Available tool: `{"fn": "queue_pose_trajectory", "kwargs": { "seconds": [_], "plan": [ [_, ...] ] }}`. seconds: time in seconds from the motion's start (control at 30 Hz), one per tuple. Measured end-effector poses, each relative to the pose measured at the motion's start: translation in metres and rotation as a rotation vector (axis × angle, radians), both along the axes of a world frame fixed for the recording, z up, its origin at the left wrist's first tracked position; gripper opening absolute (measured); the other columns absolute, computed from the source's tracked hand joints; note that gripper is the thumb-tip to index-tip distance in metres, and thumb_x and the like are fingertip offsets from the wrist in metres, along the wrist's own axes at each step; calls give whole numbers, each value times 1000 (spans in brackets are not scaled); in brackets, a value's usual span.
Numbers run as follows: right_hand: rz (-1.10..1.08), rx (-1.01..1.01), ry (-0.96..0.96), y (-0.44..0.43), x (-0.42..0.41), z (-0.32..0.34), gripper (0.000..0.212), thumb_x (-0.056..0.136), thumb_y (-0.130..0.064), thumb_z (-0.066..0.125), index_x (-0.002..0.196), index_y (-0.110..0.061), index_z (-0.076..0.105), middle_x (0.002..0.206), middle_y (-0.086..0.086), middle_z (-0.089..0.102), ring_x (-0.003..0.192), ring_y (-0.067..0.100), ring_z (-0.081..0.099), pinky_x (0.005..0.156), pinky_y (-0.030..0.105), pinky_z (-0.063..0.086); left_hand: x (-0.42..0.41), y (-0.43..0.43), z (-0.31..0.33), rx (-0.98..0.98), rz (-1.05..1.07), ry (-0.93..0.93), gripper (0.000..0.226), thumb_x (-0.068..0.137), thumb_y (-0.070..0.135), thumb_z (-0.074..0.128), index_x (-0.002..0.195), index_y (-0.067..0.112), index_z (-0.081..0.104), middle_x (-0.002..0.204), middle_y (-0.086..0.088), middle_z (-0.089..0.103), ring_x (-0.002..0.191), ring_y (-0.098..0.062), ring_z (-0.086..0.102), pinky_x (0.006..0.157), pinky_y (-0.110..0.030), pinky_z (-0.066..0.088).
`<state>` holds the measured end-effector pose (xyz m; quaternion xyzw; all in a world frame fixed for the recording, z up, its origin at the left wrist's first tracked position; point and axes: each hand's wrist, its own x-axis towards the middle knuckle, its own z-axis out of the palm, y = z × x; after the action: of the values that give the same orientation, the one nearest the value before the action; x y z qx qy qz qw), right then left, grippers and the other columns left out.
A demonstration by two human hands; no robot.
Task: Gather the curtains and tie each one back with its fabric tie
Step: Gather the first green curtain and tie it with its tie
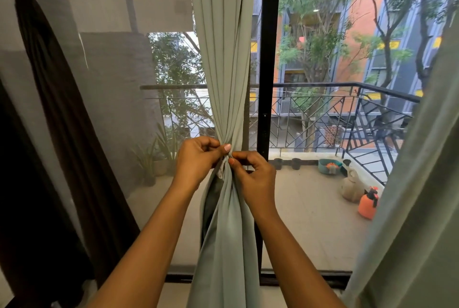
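Item: pale green curtain (223, 59), centre of frame, gathered to a narrow waist; step in hand, we judge, knotting the fabric tie (222, 170) round it. Our left hand (196, 161) and right hand (255, 176) flank that waist, touching it, each pinching the tie between thumb and curled fingers. Next move calls for an even outward pull to set the knot; second green curtain (409, 208), right edge, hangs loose

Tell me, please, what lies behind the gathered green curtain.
Behind the curtain stand the black door frame and the balcony railing; the railing's stretch directly behind the fabric is hidden.
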<state>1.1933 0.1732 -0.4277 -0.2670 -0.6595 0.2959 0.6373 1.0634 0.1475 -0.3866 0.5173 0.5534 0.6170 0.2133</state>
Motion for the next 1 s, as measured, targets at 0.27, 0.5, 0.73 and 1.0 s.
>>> {"fn": "queue_pose_trajectory", "kwargs": {
  "seconds": [0.27, 0.5, 0.73, 1.0],
  "plan": [
    [75, 92, -96, 37, -9, -12, 14, 82, -5, 68, 96, -10, 72, 88, -5, 64, 85, 2, 62, 73, 12, 49, -16, 20, 13, -115, -50, 134, 28, 73, 22, 81, 76, 4, 60, 72, -17, 64, 63, -20, 66, 58, -26, 56],
    [34, 144, -211, 52, -11, -23, 17, 82, -14, 71, 99, -11, 73, 89, -5, 64, 80, 3, 61, 71, 15, 50, -37, 50, 27, -218, -14, 386, 35, 75, 22, 81, 74, -1, 55, 55, -7, 59, 59, -22, 64, 70, -49, 59],
    [-71, -131, -461, 38, -24, -24, 19, 92, -22, 59, 105, -16, 71, 98, 2, 72, 87, 13, 66, 84, 24, 52, -29, 64, 18, -171, 157, 573, 35, 77, 32, 79, 76, 2, 61, 63, -8, 69, 62, -22, 70, 67, -44, 59],
    [-311, -79, -432, 36, -32, -28, 18, 88, -25, 64, 103, -16, 62, 95, -2, 60, 81, 14, 60, 63, 20, 41, -23, 70, 12, -159, 97, 319, 32, 78, 19, 79, 87, -8, 63, 75, -23, 69, 67, -32, 71, 65, -48, 60]
  ]
}}
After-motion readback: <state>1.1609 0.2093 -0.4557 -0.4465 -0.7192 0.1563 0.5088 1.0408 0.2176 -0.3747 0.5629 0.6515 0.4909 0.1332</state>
